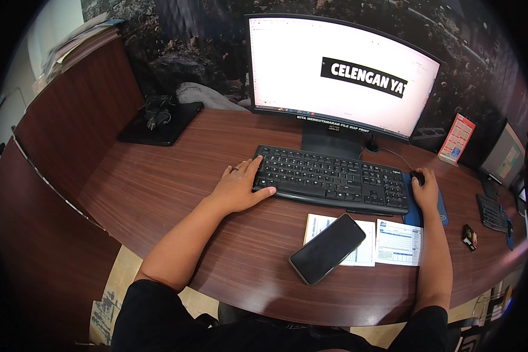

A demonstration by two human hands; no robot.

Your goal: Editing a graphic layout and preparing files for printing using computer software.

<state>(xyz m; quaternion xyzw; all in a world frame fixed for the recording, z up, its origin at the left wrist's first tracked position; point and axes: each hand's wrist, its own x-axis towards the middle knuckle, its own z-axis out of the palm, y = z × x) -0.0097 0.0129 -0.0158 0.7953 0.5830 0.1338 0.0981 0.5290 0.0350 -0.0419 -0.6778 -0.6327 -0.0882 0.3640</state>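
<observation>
My left hand (239, 186) rests at the left end of a black keyboard (328, 176), fingers on its left edge and thumb stretched along the front corner. It is open and holds nothing; a dark ring is on one finger. On the right, my right hand (426, 190) is wrapped over a black computer mouse (417, 177), which lies on a blue mouse pad (412, 210). The palm hides most of the mouse. Behind the keyboard stands a curved monitor (293, 70) showing a white page with a black banner of white lettering.
A dark-screened phone (327, 249) lies across printed forms (400, 242) near the desk's front edge. At right are a small black box (470, 237), a red desk calendar (457, 139) and another keyboard (491, 212). A black stand base (161, 134) bears coiled cables beside the wooden partition (79, 100).
</observation>
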